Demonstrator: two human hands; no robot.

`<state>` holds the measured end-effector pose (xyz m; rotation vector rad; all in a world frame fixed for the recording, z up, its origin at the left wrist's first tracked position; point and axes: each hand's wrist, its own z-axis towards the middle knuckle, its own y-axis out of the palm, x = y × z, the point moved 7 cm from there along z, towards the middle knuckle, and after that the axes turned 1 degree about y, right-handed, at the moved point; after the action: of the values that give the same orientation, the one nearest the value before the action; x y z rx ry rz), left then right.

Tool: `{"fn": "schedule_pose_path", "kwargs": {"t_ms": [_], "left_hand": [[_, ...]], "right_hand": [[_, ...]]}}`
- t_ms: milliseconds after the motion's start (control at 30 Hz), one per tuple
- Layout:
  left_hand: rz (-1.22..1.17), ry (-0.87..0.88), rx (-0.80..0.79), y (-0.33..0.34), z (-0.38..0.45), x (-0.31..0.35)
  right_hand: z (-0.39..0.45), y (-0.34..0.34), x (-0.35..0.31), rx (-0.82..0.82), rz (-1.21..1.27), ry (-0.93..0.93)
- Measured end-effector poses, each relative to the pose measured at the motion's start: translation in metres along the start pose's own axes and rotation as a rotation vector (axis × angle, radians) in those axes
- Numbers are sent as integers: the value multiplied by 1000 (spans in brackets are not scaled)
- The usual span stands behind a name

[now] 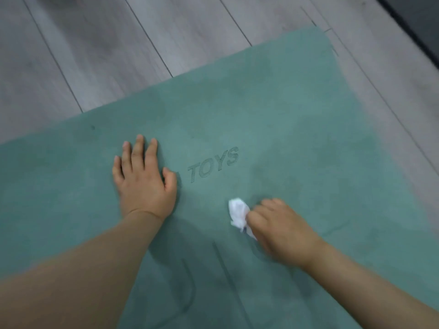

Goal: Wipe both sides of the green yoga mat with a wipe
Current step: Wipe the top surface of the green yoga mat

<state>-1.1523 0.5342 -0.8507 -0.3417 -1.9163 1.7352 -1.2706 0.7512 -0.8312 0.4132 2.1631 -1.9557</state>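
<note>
The green yoga mat (273, 115) lies flat on the floor and fills most of the view, with the letters "TOYS" pressed into its surface near the middle. My left hand (142, 179) rests palm down on the mat with straight fingers, just left of the lettering. My right hand (282, 229) grips a crumpled white wipe (238, 213) and holds it against the mat below and right of the lettering. Darker damp-looking patches show on the mat around the lettering and to the right.
Grey wooden floorboards (95, 55) surround the mat at the top and along the right. The mat's far corner (320, 34) lies at the upper right. A dark edge of some furniture or threshold (420, 24) crosses the top right corner.
</note>
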Motion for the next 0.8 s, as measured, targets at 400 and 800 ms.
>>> {"fn": "schedule_pose_path", "kwargs": {"t_ms": [400, 800], "left_hand": [[34, 16, 27, -1, 2, 1], [20, 7, 20, -2, 4, 3]], "right_hand": [[197, -65, 88, 277, 39, 565], [137, -63, 98, 339, -82, 721]]}}
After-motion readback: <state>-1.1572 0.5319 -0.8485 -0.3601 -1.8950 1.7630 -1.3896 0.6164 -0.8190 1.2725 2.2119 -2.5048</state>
